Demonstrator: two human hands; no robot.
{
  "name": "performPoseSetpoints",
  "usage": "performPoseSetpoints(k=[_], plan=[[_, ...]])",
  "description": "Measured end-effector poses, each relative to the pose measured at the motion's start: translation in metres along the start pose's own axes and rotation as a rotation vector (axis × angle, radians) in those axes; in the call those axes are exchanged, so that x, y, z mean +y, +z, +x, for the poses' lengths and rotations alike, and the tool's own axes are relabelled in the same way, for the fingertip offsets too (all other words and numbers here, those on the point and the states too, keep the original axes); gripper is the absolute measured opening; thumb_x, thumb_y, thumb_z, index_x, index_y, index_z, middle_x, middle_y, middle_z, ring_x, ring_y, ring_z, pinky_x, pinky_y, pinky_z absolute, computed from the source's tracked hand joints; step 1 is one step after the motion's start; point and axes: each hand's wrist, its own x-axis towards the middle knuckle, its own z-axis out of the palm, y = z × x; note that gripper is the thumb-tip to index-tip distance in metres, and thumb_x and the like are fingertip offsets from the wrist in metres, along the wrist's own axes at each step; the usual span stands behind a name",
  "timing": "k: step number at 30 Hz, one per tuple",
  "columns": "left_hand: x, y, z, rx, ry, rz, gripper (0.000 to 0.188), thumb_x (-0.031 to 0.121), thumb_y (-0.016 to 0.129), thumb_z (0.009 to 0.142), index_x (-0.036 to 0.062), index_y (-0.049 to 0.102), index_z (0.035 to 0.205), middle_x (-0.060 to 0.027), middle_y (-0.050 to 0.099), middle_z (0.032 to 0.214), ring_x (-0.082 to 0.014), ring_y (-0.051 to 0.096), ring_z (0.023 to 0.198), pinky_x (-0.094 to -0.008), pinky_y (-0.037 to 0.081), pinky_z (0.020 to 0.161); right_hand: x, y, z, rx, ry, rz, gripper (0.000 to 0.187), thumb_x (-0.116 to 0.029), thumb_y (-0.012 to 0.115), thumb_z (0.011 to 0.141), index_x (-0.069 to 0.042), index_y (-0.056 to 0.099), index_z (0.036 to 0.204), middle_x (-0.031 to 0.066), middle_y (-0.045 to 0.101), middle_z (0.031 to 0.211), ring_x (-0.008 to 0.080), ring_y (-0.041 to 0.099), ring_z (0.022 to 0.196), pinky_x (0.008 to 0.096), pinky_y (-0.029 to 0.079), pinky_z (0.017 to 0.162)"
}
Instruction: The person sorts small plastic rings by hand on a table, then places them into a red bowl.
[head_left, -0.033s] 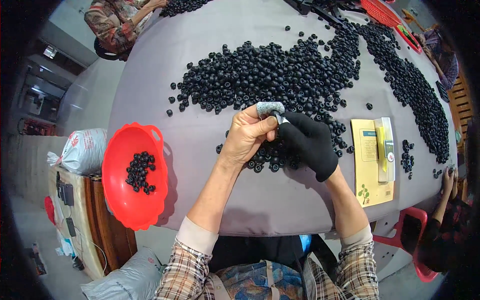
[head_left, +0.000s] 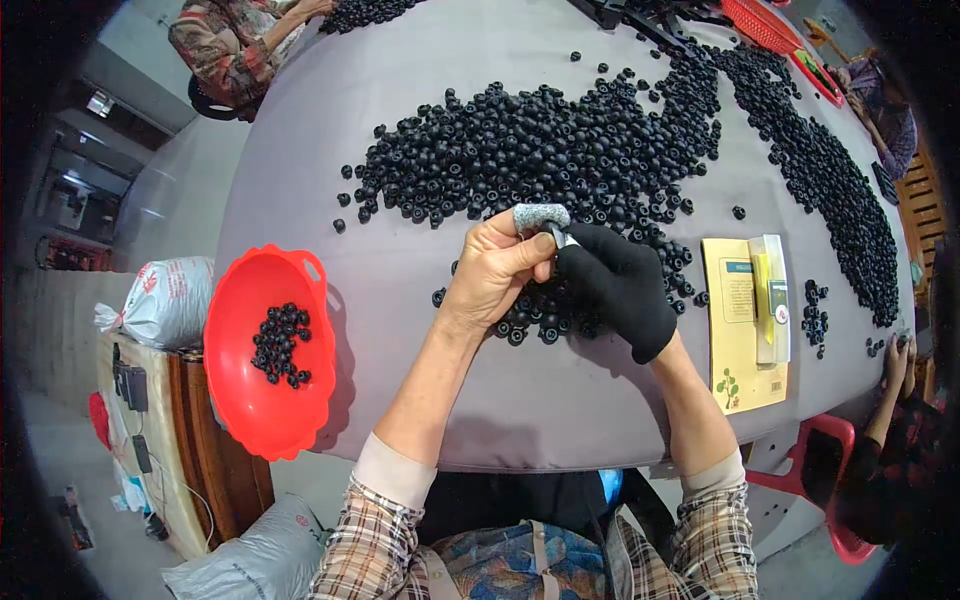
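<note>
My left hand [head_left: 497, 268] is bare but for a speckled grey sleeve [head_left: 541, 214] around one fingertip. Thumb and fingers pinch a small black round piece [head_left: 549, 229], mostly hidden between the hands. My right hand [head_left: 622, 290], in a black glove, is closed and meets the left fingertips. A thin silvery sliver [head_left: 566, 240] shows at its fingertips; what it belongs to is hidden. Just beyond both hands spreads a big heap of black round pieces [head_left: 520, 150], many with a ringed opening. Some of them lie beneath my hands.
At left a red scalloped plastic basin [head_left: 235, 370] holds several black pieces. Right of my hands lie a yellow booklet [head_left: 730, 350] and a clear plastic case [head_left: 772, 345]. Another long heap [head_left: 835, 200] runs along the right side. Other people sit around the grey-covered table [head_left: 290, 190].
</note>
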Motion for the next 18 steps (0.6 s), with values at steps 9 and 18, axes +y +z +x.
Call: performPoseSetpoints(k=[9,18], plan=[[0.001,0.001,-0.001,-0.015,0.012,0.057,0.017,0.004,0.061,0.081,0.001,0.062,0.097,-0.0037,0.061,0.074,-0.008,0.054,0.056,-0.0193,0.045,0.053,-0.001,-0.002,0.002,0.015,0.078,-0.017,0.024,-0.02,0.059,0.084,-0.003,0.061,0.101,0.0055,0.065,0.078,0.0065,0.057,0.068,0.0238,0.046,0.06],[0.033,0.03,-0.041,0.259,0.227,0.378,0.016,0.005,0.055,0.084,-0.0016,0.061,0.097,-0.0028,0.059,0.072,-0.0062,0.052,0.056,-0.0182,0.043,0.052,0.006,-0.007,0.009,0.249,-0.077,-0.227,0.024,-0.022,0.059,0.083,-0.006,0.061,0.101,0.0123,0.065,0.082,0.0173,0.063,0.072,0.0286,0.047,0.064]])
